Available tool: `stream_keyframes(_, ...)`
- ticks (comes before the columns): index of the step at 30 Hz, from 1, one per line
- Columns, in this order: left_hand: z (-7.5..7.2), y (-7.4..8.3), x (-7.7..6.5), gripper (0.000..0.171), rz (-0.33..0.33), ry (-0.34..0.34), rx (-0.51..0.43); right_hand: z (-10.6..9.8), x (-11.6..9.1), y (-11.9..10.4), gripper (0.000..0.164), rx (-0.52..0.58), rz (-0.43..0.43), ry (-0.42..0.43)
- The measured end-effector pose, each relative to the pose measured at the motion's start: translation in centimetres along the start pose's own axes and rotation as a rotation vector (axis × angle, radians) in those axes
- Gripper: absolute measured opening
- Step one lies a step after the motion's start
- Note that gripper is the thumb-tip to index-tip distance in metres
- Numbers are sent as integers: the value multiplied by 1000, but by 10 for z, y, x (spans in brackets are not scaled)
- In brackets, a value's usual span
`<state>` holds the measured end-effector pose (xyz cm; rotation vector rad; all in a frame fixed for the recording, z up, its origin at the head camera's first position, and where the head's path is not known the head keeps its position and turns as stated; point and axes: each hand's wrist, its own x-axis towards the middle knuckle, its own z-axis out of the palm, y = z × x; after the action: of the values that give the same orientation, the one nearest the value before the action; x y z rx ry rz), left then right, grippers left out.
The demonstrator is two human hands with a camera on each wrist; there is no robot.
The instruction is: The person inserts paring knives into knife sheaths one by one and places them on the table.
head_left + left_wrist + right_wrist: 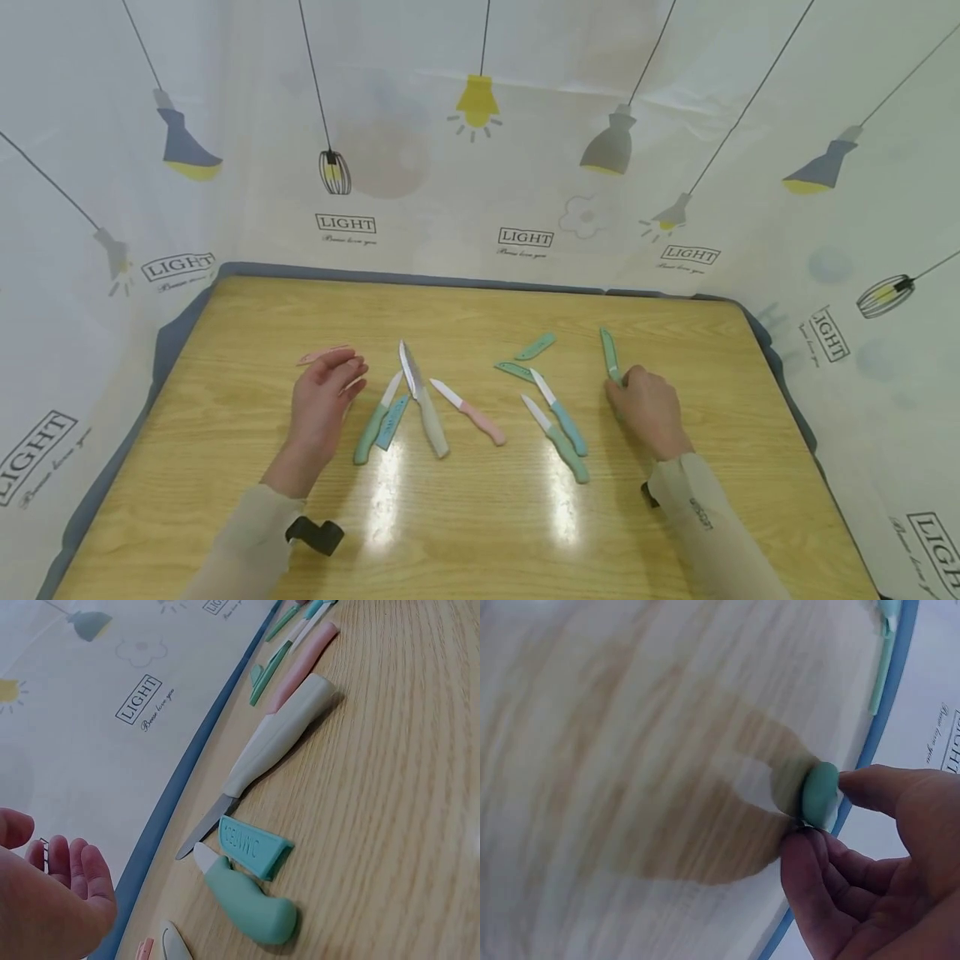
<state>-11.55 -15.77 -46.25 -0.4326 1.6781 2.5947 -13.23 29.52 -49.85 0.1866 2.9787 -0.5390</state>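
My right hand (651, 410) pinches the handle end of a green knife (609, 350) between thumb and fingers; its sheathed blade points away from me. The green handle butt (821, 795) shows between the fingertips in the right wrist view. Held over the table at left, my left hand (321, 400) is empty, its fingers loosely bent. A pink sheath (306, 360) lies partly hidden behind it. Just right of that hand lie a green-handled knife (367, 437), a blue sheath (392, 422) and a larger knife with a whitish handle (431, 421).
A pink-handled knife (483, 422) lies mid-table. Right of it are a blue-handled knife (567, 425) and another green-handled knife (566, 454), blades bare. Two green sheaths (536, 346) lie behind them. A patterned sheet (465, 192) hangs around the wooden table (465, 533).
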Motion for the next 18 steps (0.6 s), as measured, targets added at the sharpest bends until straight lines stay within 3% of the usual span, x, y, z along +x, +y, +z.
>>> stream_keyframes(6, -1, 0, 0, 22, 2, -3, 0, -8, -8, 0, 54, 20, 19, -35)
stream_keyframes(12, 0, -1, 0, 25, 24, -17, 16, -13, -19, 3, 54, 34, 7, 14)
stream_keyframes(18, 1, 0, 1, 35, 39, -13, 54, -12, -27, 1, 48, 185, -48, 60)
